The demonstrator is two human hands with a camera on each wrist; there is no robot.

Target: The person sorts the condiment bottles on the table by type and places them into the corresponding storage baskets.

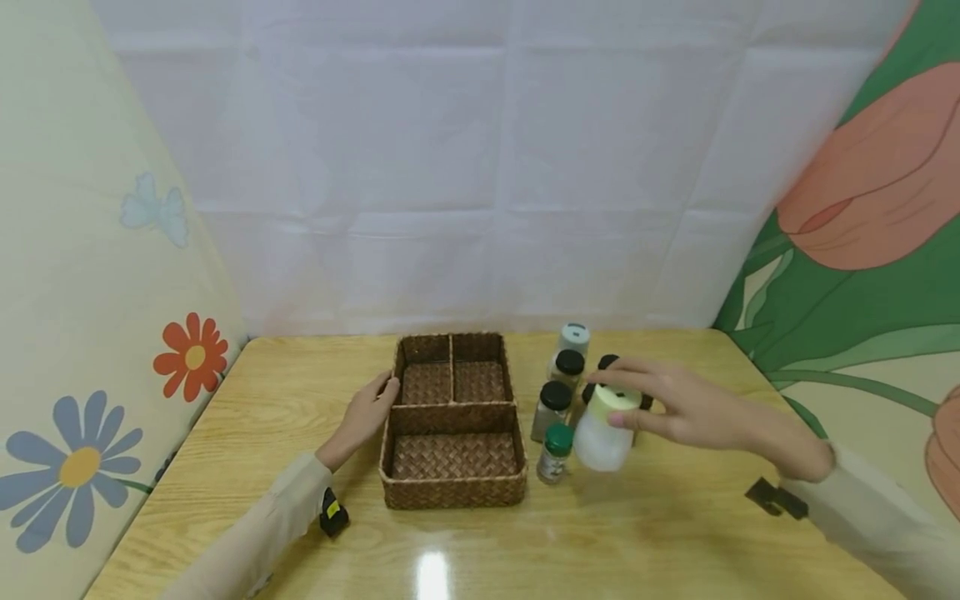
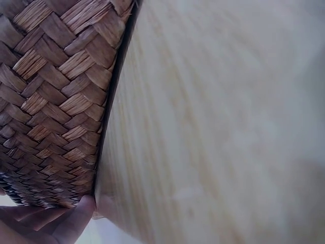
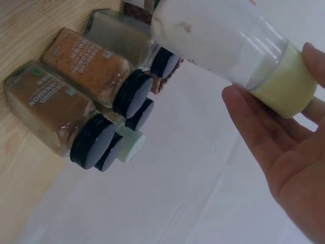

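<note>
My left hand (image 1: 367,408) grips the left side of a brown woven basket (image 1: 453,493), its fingers at the rim beside the divider. In the left wrist view, its fingers (image 2: 76,218) press on the basket's woven wall (image 2: 56,96). My right hand (image 1: 682,408) holds a clear, whitish seasoning jar (image 1: 600,437) by its pale yellow lid (image 3: 287,84), thumb and fingers around the lid. The jar is raised, in front of several spice jars. Black-lidded jars of ground cinnamon (image 3: 48,104) and barbecue seasoning (image 3: 84,61) show in the right wrist view.
Right of the basket stand a small green-capped bottle (image 1: 555,454), black-lidded jars (image 1: 553,404) and, at the back, a pale-blue-lidded jar (image 1: 575,335). Two small compartments and one wide one divide the basket. A white cloth (image 1: 450,167) hangs behind the wooden table (image 1: 300,375).
</note>
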